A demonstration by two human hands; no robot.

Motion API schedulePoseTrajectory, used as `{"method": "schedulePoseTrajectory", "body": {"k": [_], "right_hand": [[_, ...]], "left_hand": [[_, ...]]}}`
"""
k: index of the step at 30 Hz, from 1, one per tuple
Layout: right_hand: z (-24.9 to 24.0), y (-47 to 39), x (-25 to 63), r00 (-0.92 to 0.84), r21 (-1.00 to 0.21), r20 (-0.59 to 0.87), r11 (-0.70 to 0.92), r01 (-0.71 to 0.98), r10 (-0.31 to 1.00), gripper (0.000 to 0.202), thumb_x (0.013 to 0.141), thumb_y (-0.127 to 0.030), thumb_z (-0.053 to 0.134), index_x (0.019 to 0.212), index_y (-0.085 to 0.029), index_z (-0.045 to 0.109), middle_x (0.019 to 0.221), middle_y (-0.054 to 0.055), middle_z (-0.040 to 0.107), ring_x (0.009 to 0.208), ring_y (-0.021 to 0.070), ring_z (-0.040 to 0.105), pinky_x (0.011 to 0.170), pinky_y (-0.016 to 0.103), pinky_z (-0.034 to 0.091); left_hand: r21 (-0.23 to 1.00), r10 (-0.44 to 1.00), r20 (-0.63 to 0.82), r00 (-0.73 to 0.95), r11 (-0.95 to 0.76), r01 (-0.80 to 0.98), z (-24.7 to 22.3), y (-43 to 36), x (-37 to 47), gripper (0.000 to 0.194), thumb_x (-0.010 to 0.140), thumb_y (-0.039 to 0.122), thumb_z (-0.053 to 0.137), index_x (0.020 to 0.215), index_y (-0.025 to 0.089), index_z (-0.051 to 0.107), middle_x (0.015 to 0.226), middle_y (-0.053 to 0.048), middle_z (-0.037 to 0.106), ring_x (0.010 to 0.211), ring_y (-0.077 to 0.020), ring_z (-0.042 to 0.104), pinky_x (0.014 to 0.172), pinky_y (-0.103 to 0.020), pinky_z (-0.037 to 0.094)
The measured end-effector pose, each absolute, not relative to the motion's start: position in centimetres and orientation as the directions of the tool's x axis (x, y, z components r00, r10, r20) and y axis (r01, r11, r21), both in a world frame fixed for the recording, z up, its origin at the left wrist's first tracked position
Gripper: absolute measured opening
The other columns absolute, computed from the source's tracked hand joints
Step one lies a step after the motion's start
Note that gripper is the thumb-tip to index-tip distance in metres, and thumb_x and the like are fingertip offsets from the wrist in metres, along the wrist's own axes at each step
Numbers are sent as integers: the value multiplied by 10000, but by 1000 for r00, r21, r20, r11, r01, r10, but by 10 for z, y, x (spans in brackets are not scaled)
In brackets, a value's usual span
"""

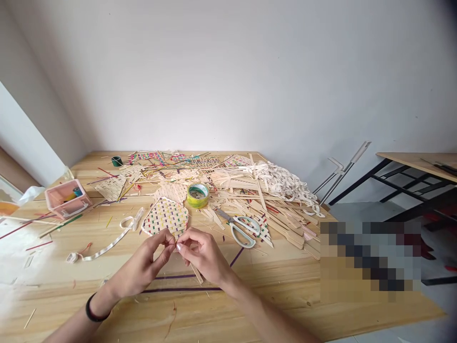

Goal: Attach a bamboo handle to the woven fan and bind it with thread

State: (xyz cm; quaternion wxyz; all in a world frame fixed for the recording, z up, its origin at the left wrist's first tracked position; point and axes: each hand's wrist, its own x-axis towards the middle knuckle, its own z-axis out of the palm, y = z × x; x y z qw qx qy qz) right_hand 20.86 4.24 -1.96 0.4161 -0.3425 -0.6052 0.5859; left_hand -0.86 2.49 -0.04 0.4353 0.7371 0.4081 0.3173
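Observation:
My left hand [152, 259] and my right hand [203, 255] meet over the near middle of the table, thumbs and fingertips pinched together. What they pinch is too small to make out. Just beyond my fingers lies a woven bamboo-strip panel [166, 216] with coloured checks and a pale bound edge; its near corner is hidden by my hands. A flat wooden strip [196, 274] sticks out under my right hand. Scissors with white handles [238, 228] rest to the right, and a roll of tape [197, 196] stands behind the panel.
White ribbon [117, 245] trails on the left near a pink box [68, 199] with spools. Loose bamboo strips [228, 180] and a heap of white cord [285, 183] cover the back. Purple strips [182, 289] lie under my wrists. A blurred patch [371, 262] hides the right side.

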Motion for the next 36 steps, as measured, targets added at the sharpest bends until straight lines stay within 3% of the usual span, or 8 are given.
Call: {"method": "schedulePoseTrajectory", "body": {"k": [3,7,13,18,23,27,36], "right_hand": [[-21,44,207,-487,-994,50,-2,-105,872,288,925,-468,784,922,-186,725,699,-23,636,603,121,601,605,262,544],[-18,45,206,-563,-993,16,-53,-107,826,321,861,-480,832,882,-182,713,780,-10,659,626,107,603,603,251,546],[0,45,213,-619,-996,10,-45,-74,785,257,883,-413,818,898,-178,715,848,7,687,669,111,608,646,259,531],[8,49,227,-637,-999,14,-14,-38,771,313,886,-461,848,904,-183,707,886,20,695,758,144,617,714,287,531],[6,52,240,-669,-998,46,60,-2,742,315,946,-489,806,925,-185,721,909,44,743,886,197,698,836,321,520],[3,54,244,-682,-996,31,78,38,731,218,923,-381,791,895,-183,705,865,18,719,775,150,620,735,274,470],[-9,49,250,-586,-1000,-10,-2,13,810,126,915,-308,741,882,-196,694,830,24,696,763,160,612,741,293,489]], "left_hand": [[932,869,104,484,-255,258,0,26,-9,414,1156,616,474,1092,231,612,1019,-51,657,983,-227,631,944,-352,532],[959,871,104,480,-215,184,7,29,-13,485,1116,710,507,1070,235,598,972,-27,595,938,-212,599,896,-341,537],[968,854,105,509,-205,143,27,29,-20,441,1116,655,573,1040,227,645,971,-29,598,929,-201,575,907,-338,519],[974,822,116,558,-204,98,32,27,-12,387,1149,586,547,1055,228,658,1013,-49,633,940,-204,590,876,-338,520],[997,791,53,609,-74,10,21,21,-4,308,1174,499,534,1117,221,652,1006,-47,650,906,-193,620,865,-351,520],[996,769,-10,639,-46,72,18,23,-8,332,1156,535,564,1093,217,639,1009,-47,640,915,-195,616,905,-367,530],[963,861,-66,505,-77,258,5,25,-15,409,1133,598,557,986,228,647,889,-40,597,795,-181,551,721,-284,516]]}}
